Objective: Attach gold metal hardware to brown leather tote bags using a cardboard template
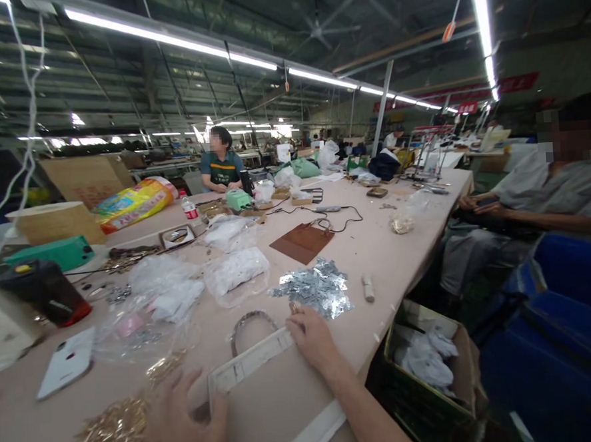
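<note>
A flat beige panel with white strips along its edges lies in front of me at the table's near edge. My right hand rests over its far right corner, fingers pinched on a small gold-coloured metal piece. Blurred by motion, my left hand is at the panel's left edge, thumb and fingers apart. Something dark brown shows between them, too unclear to name. Just beyond the panel curves a braided-looking handle. A heap of small gold metal pieces lies beside my left hand.
Shiny silver plates and a brown leather sheet lie ahead. Plastic bags, a phone and a dark jug are leftward. An open box stands below the right edge. Two people sit nearby.
</note>
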